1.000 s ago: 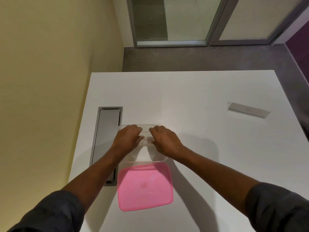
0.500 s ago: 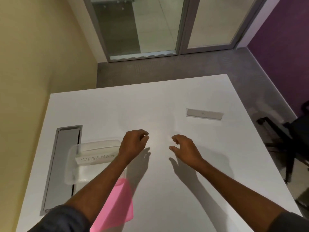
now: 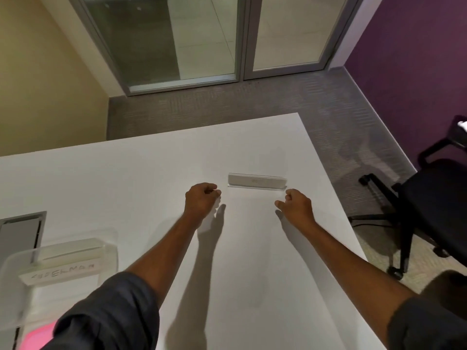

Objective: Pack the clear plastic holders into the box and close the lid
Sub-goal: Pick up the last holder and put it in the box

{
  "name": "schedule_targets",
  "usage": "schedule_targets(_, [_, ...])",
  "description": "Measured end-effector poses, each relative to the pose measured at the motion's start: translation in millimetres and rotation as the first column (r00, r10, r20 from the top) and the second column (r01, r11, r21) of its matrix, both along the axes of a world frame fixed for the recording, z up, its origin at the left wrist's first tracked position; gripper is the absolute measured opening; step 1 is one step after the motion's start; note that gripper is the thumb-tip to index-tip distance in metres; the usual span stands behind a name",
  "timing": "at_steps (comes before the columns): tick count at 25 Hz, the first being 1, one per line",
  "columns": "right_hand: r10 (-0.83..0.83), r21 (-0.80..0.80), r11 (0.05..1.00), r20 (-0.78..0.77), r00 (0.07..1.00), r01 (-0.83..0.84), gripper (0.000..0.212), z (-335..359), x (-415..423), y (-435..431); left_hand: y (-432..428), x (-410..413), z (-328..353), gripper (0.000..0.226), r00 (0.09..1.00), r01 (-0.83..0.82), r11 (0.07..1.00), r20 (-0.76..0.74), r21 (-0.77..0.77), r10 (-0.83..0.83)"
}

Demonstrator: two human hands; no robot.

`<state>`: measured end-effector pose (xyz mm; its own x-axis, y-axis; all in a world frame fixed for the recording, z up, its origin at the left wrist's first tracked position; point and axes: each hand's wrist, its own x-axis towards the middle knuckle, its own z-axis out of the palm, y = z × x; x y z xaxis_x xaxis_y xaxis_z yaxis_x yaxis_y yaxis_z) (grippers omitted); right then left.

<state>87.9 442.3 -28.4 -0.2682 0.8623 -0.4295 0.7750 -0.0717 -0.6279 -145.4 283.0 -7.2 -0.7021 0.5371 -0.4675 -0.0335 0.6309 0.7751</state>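
Observation:
A clear plastic holder [image 3: 257, 182] lies flat on the white table [image 3: 151, 173], far right of centre. My left hand [image 3: 202, 200] hovers just left of its near end, fingers curled and empty. My right hand [image 3: 295, 205] is just below its right end, fingers loosely curled, touching nothing. The translucent box [image 3: 15, 294] stands at the lower left with two holders inside, one [image 3: 72, 250] at the back and one [image 3: 60, 271] bearing handwritten lettering. A corner of the pink lid [image 3: 43, 334] shows under my left sleeve.
A grey cable hatch [image 3: 17, 233] is set into the table at the left edge. A black office chair [image 3: 429, 203] stands on the carpet beyond the table's right edge. Glass doors line the far wall.
Both hands left the box, where they were placing a holder, and reached forward and right up to the lone holder. The view swung right, pushing the box to the lower left.

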Motion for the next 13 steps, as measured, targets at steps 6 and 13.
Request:
schedule_targets(6, [-0.046, -0.061, 0.997, -0.046, 0.998, 0.043, 0.039, -21.7, 1.1, 39.3, 56.8, 11.6, -27.7, 0.036, 0.999, -0.014, 1.0, -0.038, -0.013, 0.013])
schedule_targets(13, [-0.066, -0.085, 0.995, -0.127, 0.99, 0.055, 0.021, -23.7, -3.5, 39.8, 76.7, 15.2, -42.3, 0.027, 0.991, -0.059, 0.998, -0.121, -0.032, 0.055])
